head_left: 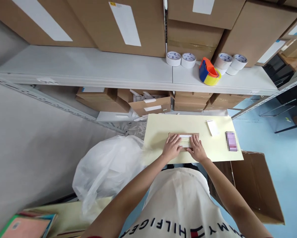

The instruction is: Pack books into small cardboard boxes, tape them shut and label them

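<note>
Brown cardboard showed on the small box (185, 142) toward the desk's (218, 147) near edge, slightly left of centre. Your left hand (172, 146) and right hand (197, 148) lay across its ends, fingers outstretched, apparently gripping nothing; even pressure likely worked best.

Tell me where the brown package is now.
Head view, right of centre: the brown package lies on the pale table, beneath the left hand and right hand.
</note>
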Action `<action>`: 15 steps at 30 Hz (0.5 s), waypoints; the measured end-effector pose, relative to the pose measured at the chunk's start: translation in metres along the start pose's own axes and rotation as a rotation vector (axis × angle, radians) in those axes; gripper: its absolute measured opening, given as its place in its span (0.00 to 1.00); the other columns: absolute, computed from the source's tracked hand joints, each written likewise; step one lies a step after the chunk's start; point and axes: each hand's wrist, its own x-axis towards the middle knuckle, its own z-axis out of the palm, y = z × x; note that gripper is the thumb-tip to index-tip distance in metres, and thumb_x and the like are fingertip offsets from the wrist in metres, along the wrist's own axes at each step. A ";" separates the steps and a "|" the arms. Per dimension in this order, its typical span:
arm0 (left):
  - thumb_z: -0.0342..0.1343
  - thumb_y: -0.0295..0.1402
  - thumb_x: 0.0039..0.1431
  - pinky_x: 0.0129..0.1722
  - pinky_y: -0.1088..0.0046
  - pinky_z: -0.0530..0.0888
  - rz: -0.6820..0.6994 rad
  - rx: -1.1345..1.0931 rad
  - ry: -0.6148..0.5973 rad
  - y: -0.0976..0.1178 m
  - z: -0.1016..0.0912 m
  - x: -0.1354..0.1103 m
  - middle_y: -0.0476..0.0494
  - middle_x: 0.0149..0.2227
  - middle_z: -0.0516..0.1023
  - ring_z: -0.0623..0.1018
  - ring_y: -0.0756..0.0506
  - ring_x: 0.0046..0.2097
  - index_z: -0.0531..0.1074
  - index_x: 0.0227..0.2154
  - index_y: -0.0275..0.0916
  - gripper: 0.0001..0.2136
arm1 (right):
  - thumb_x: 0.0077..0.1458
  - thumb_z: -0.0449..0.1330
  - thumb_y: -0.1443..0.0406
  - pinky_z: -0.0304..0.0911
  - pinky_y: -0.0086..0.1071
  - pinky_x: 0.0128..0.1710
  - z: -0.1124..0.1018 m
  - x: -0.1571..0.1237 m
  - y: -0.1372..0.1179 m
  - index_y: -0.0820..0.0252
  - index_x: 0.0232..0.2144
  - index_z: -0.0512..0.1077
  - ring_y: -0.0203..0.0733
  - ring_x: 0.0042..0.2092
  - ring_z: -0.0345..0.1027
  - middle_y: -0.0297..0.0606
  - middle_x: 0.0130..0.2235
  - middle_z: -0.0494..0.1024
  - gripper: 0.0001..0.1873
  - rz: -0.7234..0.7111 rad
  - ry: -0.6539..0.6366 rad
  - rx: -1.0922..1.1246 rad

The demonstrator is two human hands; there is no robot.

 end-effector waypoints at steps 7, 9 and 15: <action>0.54 0.31 0.58 0.56 0.51 0.66 -0.144 0.003 0.058 0.032 0.005 0.030 0.36 0.53 0.73 0.73 0.35 0.53 0.73 0.47 0.40 0.14 | 0.65 0.46 0.58 0.58 0.51 0.62 -0.011 -0.010 0.060 0.58 0.66 0.54 0.52 0.69 0.47 0.49 0.69 0.53 0.29 0.123 0.228 0.258; 0.52 0.27 0.57 0.55 0.53 0.68 -0.123 -0.018 0.053 0.044 0.013 0.040 0.36 0.54 0.72 0.72 0.36 0.55 0.72 0.48 0.40 0.16 | 0.64 0.46 0.62 0.58 0.53 0.62 -0.013 -0.008 0.097 0.61 0.66 0.53 0.53 0.69 0.48 0.51 0.68 0.54 0.30 0.221 0.203 0.200; 0.51 0.27 0.58 0.57 0.58 0.68 0.036 -0.130 0.054 0.084 0.034 0.083 0.37 0.52 0.72 0.70 0.39 0.56 0.71 0.48 0.39 0.14 | 0.56 0.47 0.75 0.47 0.55 0.66 -0.026 0.033 0.205 0.68 0.69 0.43 0.54 0.70 0.40 0.54 0.70 0.47 0.39 0.315 -0.219 -0.059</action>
